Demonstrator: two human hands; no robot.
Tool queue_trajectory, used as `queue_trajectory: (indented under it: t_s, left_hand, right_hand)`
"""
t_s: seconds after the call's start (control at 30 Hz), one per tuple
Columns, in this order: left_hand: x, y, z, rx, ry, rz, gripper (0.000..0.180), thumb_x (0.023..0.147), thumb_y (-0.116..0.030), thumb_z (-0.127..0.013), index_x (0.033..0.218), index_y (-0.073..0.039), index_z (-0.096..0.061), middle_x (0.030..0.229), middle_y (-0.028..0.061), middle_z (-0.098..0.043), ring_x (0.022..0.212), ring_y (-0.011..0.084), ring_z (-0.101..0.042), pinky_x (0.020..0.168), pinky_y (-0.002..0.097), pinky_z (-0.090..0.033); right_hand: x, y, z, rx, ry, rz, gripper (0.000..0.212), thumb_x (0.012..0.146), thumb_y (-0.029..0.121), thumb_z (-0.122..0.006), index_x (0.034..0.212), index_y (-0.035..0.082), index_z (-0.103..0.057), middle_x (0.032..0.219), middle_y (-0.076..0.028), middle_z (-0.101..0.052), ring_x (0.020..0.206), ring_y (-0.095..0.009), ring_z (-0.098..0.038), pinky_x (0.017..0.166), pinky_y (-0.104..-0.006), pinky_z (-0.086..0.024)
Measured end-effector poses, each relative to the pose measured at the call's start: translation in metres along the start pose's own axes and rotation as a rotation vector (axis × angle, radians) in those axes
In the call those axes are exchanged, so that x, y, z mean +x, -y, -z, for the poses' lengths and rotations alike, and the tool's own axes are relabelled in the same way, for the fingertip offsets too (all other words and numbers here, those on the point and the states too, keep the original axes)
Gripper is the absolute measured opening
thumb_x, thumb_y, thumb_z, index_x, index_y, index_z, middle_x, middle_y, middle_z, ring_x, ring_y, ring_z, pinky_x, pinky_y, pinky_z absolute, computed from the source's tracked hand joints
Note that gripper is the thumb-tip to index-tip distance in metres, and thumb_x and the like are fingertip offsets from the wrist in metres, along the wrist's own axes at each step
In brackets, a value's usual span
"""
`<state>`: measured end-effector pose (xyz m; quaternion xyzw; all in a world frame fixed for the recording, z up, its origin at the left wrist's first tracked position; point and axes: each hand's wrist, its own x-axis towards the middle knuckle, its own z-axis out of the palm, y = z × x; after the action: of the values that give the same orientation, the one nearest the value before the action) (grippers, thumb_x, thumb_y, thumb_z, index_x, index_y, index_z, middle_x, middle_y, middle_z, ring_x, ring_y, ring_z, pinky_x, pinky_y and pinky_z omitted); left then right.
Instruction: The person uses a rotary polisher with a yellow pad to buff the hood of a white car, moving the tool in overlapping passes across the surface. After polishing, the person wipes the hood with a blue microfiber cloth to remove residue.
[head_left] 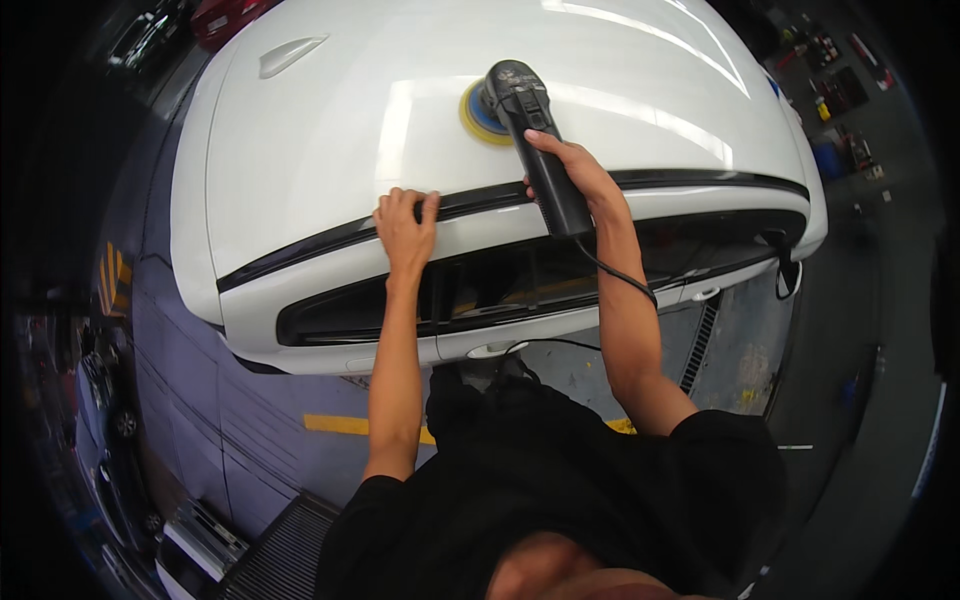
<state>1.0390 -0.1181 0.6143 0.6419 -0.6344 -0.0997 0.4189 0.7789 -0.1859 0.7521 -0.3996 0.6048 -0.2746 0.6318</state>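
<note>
Right, white car roof [330, 130], glossy and slick. Polisher [525, 130] sits pad-down on it near the black trim strip [320, 240]; looks heavyish and rigid, best held along the handle. Right hand [575, 175] is wrapped tight round that handle. Left hand [405, 225] lies spread on the trim, gripping nothing. Yellow floor stripe [335, 424] below; bottles far right, too small to tell.
</note>
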Motion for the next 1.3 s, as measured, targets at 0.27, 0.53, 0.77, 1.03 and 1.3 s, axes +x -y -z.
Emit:
queue_trajectory:
  t_s: [0.27,0.53,0.77,1.03,1.3]
  left_hand:
    - [0.019,0.031,-0.03,0.28,-0.312,-0.02,0.034,0.102,-0.024,-0.061,0.073,-0.007,-0.061,0.078,0.005,-0.058,0.079,0.0281,-0.057,0.074,0.0424,-0.041]
    - [0.028,0.057,-0.021,0.302,-0.401,-0.216,0.037,0.098,-0.024,-0.064,0.065,-0.007,-0.058,0.07,0.0101,-0.058,0.068,0.0325,-0.056,0.06,0.0472,-0.038]
    - [0.023,0.033,-0.012,0.231,-0.356,-0.118,0.028,0.101,-0.023,-0.058,0.081,-0.003,-0.061,0.08,0.0153,-0.061,0.082,0.0376,-0.06,0.076,0.0485,-0.044]
    - [0.026,0.013,-0.006,0.173,-0.439,-0.188,0.034,0.101,-0.026,-0.058,0.075,-0.004,-0.057,0.078,0.0144,-0.059,0.081,0.0378,-0.059,0.075,0.0487,-0.043]
    - [0.031,0.027,-0.009,0.202,-0.503,-0.242,0.037,0.101,-0.033,-0.055,0.078,-0.004,-0.062,0.082,0.0169,-0.065,0.083,0.0416,-0.063,0.075,0.0527,-0.046]
  right_hand:
    - [-0.006,-0.004,0.039,0.11,0.015,0.146,0.06,0.087,0.052,-0.08,0.099,-0.005,-0.064,0.072,-0.013,-0.067,0.056,-0.022,-0.069,0.05,-0.0325,-0.059]
    - [-0.012,-0.005,0.056,-0.06,0.008,0.126,0.06,0.088,0.062,-0.073,0.095,0.003,-0.073,0.074,-0.01,-0.072,0.064,-0.018,-0.07,0.063,-0.0324,-0.057]
    - [-0.05,-0.002,0.046,-0.004,-0.158,0.141,0.055,0.092,0.058,-0.07,0.095,0.003,-0.069,0.072,-0.011,-0.068,0.057,-0.021,-0.066,0.053,-0.0329,-0.056]
    - [-0.049,-0.005,0.046,0.087,-0.157,0.265,0.051,0.094,0.053,-0.069,0.094,0.002,-0.067,0.071,-0.013,-0.07,0.054,-0.021,-0.068,0.049,-0.0303,-0.058]
    - [-0.071,-0.042,0.071,0.053,-0.128,0.548,0.06,0.093,0.057,-0.069,0.125,0.007,-0.057,0.111,-0.015,-0.058,0.096,-0.029,-0.058,0.075,-0.0438,-0.054]
